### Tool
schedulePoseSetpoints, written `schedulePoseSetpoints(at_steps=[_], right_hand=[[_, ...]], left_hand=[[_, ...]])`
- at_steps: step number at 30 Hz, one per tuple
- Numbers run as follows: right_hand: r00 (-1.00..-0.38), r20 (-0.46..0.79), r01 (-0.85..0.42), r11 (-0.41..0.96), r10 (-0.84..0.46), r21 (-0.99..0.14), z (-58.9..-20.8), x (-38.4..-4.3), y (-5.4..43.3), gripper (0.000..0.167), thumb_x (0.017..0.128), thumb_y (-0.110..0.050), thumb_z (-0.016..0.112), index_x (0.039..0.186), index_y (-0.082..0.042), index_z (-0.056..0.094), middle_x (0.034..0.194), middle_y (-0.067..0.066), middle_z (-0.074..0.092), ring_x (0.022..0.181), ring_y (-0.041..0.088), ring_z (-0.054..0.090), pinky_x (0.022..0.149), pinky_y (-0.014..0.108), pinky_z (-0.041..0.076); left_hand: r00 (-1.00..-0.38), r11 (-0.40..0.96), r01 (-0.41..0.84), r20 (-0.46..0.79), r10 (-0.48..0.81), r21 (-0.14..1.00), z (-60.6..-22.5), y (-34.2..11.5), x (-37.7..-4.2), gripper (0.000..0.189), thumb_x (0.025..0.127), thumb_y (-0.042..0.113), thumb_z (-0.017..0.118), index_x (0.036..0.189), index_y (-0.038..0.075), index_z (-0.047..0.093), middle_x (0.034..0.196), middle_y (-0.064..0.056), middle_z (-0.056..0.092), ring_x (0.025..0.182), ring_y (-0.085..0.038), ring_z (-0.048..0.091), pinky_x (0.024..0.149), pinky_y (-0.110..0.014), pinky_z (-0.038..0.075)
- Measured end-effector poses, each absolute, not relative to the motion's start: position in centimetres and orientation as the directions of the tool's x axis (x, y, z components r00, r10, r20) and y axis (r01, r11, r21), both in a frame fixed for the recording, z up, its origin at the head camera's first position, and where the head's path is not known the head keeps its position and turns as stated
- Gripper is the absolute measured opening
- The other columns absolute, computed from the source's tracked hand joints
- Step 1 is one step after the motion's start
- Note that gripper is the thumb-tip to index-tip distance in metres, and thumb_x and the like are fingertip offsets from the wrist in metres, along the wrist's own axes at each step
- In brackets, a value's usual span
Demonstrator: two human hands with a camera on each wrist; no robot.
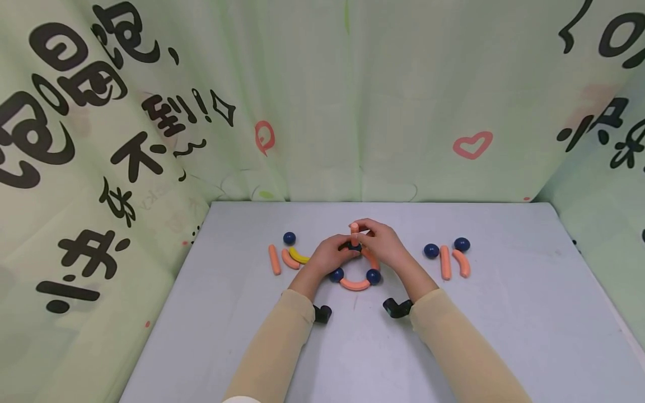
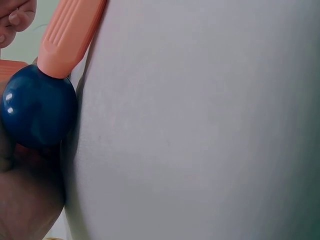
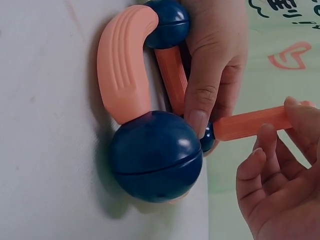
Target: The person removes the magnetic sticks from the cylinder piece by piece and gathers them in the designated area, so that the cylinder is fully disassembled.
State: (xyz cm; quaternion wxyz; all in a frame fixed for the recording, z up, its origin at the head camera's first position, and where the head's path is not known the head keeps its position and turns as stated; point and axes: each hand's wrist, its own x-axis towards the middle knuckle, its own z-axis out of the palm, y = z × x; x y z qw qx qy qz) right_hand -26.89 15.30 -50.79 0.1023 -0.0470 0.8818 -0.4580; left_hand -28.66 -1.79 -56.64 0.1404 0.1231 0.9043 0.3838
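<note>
Curved orange rods [image 1: 355,285] and dark blue balls [image 3: 156,156] form a ring lying on the table. My left hand [image 1: 328,255] holds the ring's far blue ball [image 3: 208,139], its thumb pressed against it in the right wrist view. Above that ball a straight orange rod [image 3: 250,123] stands upright, its lower end touching the ball. My right hand [image 1: 382,242] pinches this rod near its top between thumb and fingers. In the left wrist view a near blue ball [image 2: 40,106] joins a curved orange rod [image 2: 70,37]; the left fingers are mostly out of sight.
Left of the ring lie a blue ball [image 1: 289,238], a straight orange rod [image 1: 274,259], a curved orange rod [image 1: 289,259] and a yellow curved rod [image 1: 299,256]. To the right are two blue balls [image 1: 431,251], a straight rod [image 1: 445,263] and a curved rod [image 1: 461,263]. A printed curtain [image 1: 322,101] surrounds the table.
</note>
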Motion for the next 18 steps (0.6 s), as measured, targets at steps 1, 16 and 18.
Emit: schedulePoseSetpoints(at_steps=[1,16,18], right_hand=[[-0.974,-0.141,0.016,0.571,-0.176,-0.821,-50.8,-26.9,15.3,0.036,0.097,-0.033,0.064,0.131,-0.023,0.060,0.128,0.003,0.063,0.095,0.022,0.057,0.073,0.027,0.051],[-0.976,-0.152,0.045,0.546,-0.153,-0.837,-52.4,-27.4,15.7,0.039,0.098,-0.034,0.063,0.136,-0.029,0.056,0.133,0.008,0.063,0.111,0.027,0.061,0.081,0.034,0.057],[-0.977,-0.153,0.048,0.546,-0.148,-0.836,-52.4,-27.5,15.6,0.040,0.098,-0.034,0.062,0.137,-0.030,0.056,0.133,0.008,0.063,0.112,0.027,0.062,0.082,0.035,0.057]], left_hand=[[-0.931,0.678,0.118,-0.158,0.330,0.726,-56.6,-1.8,-28.7,0.043,0.091,0.045,0.068,0.131,0.030,0.064,0.131,0.003,0.064,0.122,-0.019,0.058,0.107,-0.041,0.046],[-0.930,0.685,0.121,-0.159,0.332,0.719,-56.5,-1.9,-28.7,0.046,0.092,0.046,0.066,0.134,0.029,0.062,0.134,0.002,0.063,0.125,-0.020,0.056,0.108,-0.041,0.044],[-0.930,0.687,0.124,-0.157,0.332,0.716,-56.6,-1.8,-28.7,0.046,0.092,0.047,0.066,0.134,0.028,0.062,0.134,0.003,0.063,0.126,-0.020,0.056,0.109,-0.041,0.044]])
